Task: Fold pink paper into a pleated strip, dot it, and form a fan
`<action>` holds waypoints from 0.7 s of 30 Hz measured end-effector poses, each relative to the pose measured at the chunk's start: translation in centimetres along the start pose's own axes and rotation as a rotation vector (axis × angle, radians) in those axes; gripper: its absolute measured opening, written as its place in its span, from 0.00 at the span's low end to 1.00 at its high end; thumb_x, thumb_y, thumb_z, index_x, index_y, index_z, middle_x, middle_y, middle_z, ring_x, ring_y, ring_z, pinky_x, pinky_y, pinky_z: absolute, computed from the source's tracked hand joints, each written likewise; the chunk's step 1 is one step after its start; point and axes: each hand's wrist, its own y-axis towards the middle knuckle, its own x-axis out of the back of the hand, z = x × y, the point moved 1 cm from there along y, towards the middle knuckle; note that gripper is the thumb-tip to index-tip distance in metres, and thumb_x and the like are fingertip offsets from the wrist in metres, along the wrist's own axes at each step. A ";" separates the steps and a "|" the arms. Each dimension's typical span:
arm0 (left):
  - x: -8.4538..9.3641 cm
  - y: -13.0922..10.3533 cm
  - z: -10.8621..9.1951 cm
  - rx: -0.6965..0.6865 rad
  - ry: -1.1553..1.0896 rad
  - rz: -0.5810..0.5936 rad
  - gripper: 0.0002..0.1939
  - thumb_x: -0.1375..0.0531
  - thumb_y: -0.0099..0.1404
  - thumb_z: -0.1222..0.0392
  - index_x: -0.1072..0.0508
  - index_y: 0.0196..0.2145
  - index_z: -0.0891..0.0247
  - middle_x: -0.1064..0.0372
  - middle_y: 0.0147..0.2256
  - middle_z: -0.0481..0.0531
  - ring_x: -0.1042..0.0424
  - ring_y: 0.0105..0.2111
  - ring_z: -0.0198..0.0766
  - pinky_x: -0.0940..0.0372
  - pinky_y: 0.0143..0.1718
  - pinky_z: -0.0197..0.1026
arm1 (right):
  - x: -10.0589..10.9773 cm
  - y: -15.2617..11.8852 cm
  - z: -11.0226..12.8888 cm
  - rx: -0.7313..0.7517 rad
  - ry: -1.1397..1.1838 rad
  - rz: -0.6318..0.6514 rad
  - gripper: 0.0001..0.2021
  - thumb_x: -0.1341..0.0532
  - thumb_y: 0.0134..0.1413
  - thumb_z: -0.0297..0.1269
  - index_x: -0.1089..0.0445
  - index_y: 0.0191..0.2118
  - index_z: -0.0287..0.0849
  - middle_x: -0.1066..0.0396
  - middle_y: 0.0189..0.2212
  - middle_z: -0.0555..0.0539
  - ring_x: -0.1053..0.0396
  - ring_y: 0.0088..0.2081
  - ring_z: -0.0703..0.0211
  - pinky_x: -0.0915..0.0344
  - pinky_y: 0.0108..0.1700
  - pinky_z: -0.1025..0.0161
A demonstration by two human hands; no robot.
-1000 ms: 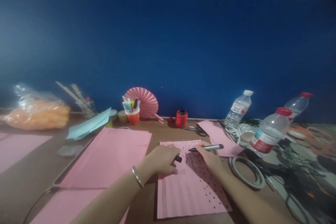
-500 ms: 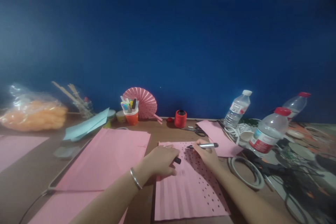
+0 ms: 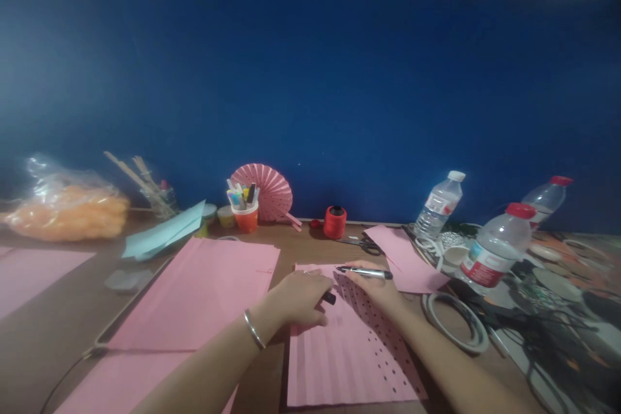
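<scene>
A pink sheet with fold lines lies on the table, black dots covering its right part. My left hand rests on the sheet's upper left, closed around a black pen cap; a silver bangle is on that wrist. My right hand grips a silver and black marker, its tip at the sheet near the top edge.
More pink sheets lie at left, with blue paper behind. A cup of pens, a pink fan, red thread and scissors stand or lie behind. Bottles and a coiled cable are right.
My right hand and the marker have moved a little to the left across the top of the sheet. My left hand stays in place on the paper. The view has shifted slightly.
</scene>
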 end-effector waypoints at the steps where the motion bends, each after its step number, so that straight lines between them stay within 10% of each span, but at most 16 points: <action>1: -0.1 0.0 0.0 -0.002 -0.001 -0.002 0.15 0.40 0.47 0.53 0.36 0.33 0.59 0.35 0.33 0.49 0.34 0.34 0.42 0.43 0.30 0.39 | -0.1 0.0 0.1 0.002 -0.022 0.015 0.10 0.41 0.45 0.41 0.27 0.32 0.44 0.27 0.33 0.46 0.32 0.37 0.53 0.39 0.43 0.56; 10: -0.4 0.0 0.5 -0.004 0.022 0.016 0.18 0.40 0.48 0.50 0.36 0.37 0.58 0.35 0.34 0.49 0.34 0.35 0.42 0.42 0.32 0.39 | 0.3 -0.6 -1.0 -0.092 0.102 -0.237 0.13 0.42 0.46 0.45 0.29 0.34 0.42 0.28 0.30 0.45 0.32 0.33 0.53 0.37 0.38 0.57; 21: -0.6 0.7 1.3 0.023 0.036 -0.028 0.16 0.44 0.52 0.63 0.37 0.41 0.58 0.34 0.39 0.51 0.35 0.41 0.43 0.42 0.39 0.41 | 0.0 -1.8 3.2 -0.021 0.123 -0.041 0.06 0.43 0.47 0.36 0.32 0.27 0.41 0.32 0.24 0.50 0.36 0.27 0.59 0.41 0.30 0.64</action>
